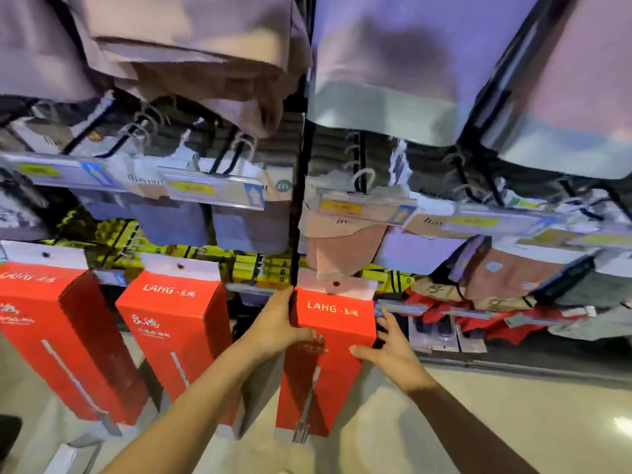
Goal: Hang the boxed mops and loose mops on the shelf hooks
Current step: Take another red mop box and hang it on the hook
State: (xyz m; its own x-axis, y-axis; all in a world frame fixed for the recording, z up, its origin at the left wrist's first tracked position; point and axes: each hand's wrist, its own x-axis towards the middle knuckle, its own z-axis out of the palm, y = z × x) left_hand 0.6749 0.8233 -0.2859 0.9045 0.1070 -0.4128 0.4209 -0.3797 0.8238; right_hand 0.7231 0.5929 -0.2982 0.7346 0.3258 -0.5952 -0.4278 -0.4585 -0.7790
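Red box (328, 354) w/ white "LAHG" print, white hang tab w/ a hole up top, mop handle pictured down its front; sits lower center of frame, upright, tab up against the rack by the black upright post (297, 234). Two more red boxes (178, 336) hang at lower left, same look.

Left hand (277, 325) at box's upper left edge, grip grasping the box: thumb across the front, fingers curled round the side. Right hand (390, 347) at box's right edge, fingers spread and straight, thumb touching the front, grip released. Both forearms reach up from bottom of frame.

Folded cloths and price tag strips (212, 188) fill upper rows.
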